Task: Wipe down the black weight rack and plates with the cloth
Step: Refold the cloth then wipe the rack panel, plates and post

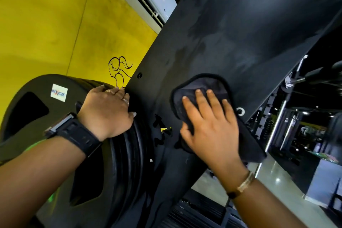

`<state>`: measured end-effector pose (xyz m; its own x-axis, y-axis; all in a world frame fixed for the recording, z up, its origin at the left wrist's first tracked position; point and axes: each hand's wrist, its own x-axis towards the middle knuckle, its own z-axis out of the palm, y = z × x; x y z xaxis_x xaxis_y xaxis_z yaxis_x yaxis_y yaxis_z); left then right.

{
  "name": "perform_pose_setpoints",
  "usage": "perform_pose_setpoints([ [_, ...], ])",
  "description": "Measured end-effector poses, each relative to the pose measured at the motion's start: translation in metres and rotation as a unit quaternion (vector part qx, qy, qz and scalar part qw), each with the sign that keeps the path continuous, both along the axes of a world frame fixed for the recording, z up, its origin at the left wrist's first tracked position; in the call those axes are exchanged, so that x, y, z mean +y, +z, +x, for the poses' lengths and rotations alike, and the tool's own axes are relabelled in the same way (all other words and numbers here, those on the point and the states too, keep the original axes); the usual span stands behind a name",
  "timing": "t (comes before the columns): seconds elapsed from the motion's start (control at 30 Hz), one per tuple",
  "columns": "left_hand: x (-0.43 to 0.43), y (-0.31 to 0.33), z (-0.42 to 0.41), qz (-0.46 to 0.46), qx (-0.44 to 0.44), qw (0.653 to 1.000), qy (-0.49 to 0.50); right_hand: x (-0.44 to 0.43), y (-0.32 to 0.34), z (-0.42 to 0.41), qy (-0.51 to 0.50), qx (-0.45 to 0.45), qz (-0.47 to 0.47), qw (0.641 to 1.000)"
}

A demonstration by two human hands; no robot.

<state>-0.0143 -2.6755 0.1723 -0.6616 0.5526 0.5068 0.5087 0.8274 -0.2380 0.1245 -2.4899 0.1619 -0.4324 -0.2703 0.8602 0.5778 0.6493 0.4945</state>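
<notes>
Matt black rack [231, 29], soft cloth [201, 87]

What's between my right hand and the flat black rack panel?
A dark folded cloth, pressed flat by the right hand against the flat black rack panel, seen in the head view.

Above my cloth [203, 83] the rack panel [231, 33] runs flat and bare, free to sweep. The plates [120, 153] crowd its left edge under my left hand [109, 111]. A ringed bolt [240, 111] sits just beside my right hand [209, 126].
</notes>
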Motion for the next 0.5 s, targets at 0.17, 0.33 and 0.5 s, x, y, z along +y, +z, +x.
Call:
perform_pose_setpoints([
  [0.17,-0.001,0.0,0.002,0.005,0.005,1.0,0.0,0.011,0.051,0.026,0.015,0.08,-0.003,0.997],
  [0.33,-0.001,0.001,0.002,0.003,-0.009,1.0,-0.001,-0.002,0.093,0.002,0.005,0.106,-0.059,0.993],
  [0.5,-0.001,0.0,0.0,0.003,-0.012,1.0,-0.003,-0.025,0.068,-0.047,-0.011,0.014,-0.022,1.0],
])
